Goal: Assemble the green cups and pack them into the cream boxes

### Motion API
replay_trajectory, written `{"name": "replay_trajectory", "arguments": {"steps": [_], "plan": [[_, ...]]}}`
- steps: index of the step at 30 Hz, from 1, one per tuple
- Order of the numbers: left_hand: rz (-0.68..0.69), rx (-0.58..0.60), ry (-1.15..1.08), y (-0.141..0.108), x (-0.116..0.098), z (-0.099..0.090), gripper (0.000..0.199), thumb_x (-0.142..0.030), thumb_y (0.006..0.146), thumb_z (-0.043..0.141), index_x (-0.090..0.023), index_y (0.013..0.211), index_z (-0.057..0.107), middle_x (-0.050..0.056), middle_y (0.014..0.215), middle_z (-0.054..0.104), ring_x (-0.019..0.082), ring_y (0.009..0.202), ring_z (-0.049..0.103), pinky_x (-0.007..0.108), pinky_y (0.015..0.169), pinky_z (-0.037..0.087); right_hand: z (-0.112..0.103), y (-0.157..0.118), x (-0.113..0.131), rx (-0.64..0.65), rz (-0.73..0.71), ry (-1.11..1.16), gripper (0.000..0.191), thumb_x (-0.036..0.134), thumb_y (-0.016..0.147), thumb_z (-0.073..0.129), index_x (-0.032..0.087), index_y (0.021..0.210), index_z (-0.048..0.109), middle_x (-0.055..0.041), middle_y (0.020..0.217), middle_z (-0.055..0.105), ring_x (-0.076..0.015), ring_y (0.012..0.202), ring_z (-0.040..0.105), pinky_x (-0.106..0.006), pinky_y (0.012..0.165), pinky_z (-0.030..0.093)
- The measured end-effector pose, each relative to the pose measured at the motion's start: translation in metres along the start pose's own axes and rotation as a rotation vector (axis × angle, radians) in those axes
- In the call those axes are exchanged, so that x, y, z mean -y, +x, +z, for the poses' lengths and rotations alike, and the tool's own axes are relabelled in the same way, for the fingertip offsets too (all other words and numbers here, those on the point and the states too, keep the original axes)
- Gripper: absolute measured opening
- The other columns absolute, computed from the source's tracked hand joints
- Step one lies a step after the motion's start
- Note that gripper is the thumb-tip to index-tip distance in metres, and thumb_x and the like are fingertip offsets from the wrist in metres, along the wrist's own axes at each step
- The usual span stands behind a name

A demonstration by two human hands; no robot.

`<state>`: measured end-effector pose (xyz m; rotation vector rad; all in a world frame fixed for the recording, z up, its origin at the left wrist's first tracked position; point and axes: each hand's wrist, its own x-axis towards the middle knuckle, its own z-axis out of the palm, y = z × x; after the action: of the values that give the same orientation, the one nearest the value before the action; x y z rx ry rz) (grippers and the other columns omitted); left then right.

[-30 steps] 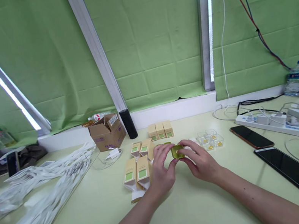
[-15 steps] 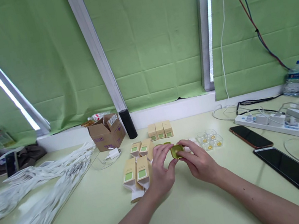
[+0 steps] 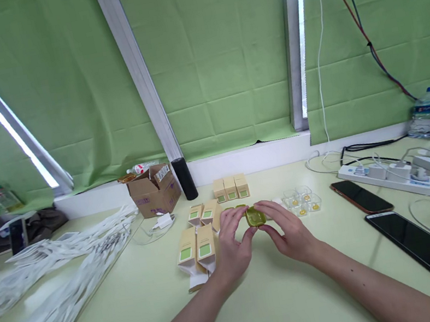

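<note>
Between my two hands is a small square olive-green tray point(image 3: 255, 216) with rounded corners, raised above the table. My left hand point(image 3: 233, 244) pinches its left side between thumb and fingers. On the other side my right hand point(image 3: 289, 230) grips it the same way, thumb at the near edge. To the left of my left hand lie kraft paper boxes point(image 3: 206, 247) with green label squares, some with open white flaps. Several clear square containers point(image 3: 301, 201) with yellow centres are beyond my right hand. Part of another green piece shows behind my left fingers.
Three closed small boxes point(image 3: 230, 188) stand at the back, near a black cylinder point(image 3: 184, 179) and a cardboard carton point(image 3: 154, 192). White straps point(image 3: 56, 300) cover the left. On the right are a large phone point(image 3: 425, 246), a smaller phone point(image 3: 360, 196) and a power strip point(image 3: 387, 179).
My right fingers have moved from inside the green tray to its right edge, and my right thumb now shows at its near edge. My left hand keeps its hold.
</note>
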<state>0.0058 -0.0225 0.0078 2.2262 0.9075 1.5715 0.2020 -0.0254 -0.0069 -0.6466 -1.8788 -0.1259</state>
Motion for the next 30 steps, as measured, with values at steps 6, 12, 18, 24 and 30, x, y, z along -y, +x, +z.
{"name": "replay_trajectory", "arguments": {"steps": [6,12,18,24,30], "plan": [[-0.205,-0.088,-0.066,0.002,0.003,0.002,0.028,-0.038,0.094,0.07,-0.026,0.119,0.073,0.009,0.113,0.072,0.024,0.105,0.066,0.036,0.092,0.053,-0.001,-0.002,0.003,0.005,0.045,0.081,0.065,0.011,0.098,0.056,0.027,0.158,0.036,-0.0153,0.149,0.058,-0.0319,0.142,0.054,-0.056,0.11,0.056],[-0.342,-0.126,-0.1,0.006,0.006,0.002,0.033,-0.051,0.092,0.069,-0.019,0.091,0.074,0.006,0.086,0.075,0.021,0.082,0.068,0.032,0.078,0.053,0.004,-0.003,0.004,0.019,0.085,0.12,0.063,0.009,0.098,0.053,0.03,0.156,0.042,-0.0151,0.141,0.06,-0.0299,0.122,0.065,-0.048,0.093,0.064],[-0.398,-0.057,-0.149,0.008,0.002,0.001,0.044,-0.057,0.093,0.064,-0.018,0.072,0.068,0.003,0.067,0.071,0.017,0.065,0.065,0.028,0.066,0.049,0.003,0.001,0.007,0.016,0.145,0.194,0.053,0.011,0.097,0.057,0.032,0.146,0.053,-0.0128,0.128,0.063,-0.024,0.094,0.067,-0.045,0.083,0.063],[-0.434,-0.025,-0.185,0.007,0.002,0.003,0.053,-0.062,0.097,0.055,-0.018,0.07,0.066,0.003,0.062,0.067,0.017,0.06,0.061,0.028,0.062,0.046,0.006,0.003,0.008,0.03,0.374,0.431,0.036,0.024,0.094,0.067,0.028,0.13,0.064,-0.0113,0.124,0.067,-0.0257,0.101,0.067,-0.045,0.086,0.061],[-0.355,0.022,-0.159,0.005,0.005,0.004,0.041,-0.049,0.102,0.054,-0.019,0.077,0.067,0.004,0.075,0.069,0.019,0.073,0.063,0.031,0.072,0.046,0.01,0.001,-0.001,-0.008,0.633,0.85,0.039,0.044,0.087,0.08,0.025,0.119,0.069,-0.0103,0.115,0.074,-0.0261,0.1,0.072,-0.045,0.092,0.06]]}}
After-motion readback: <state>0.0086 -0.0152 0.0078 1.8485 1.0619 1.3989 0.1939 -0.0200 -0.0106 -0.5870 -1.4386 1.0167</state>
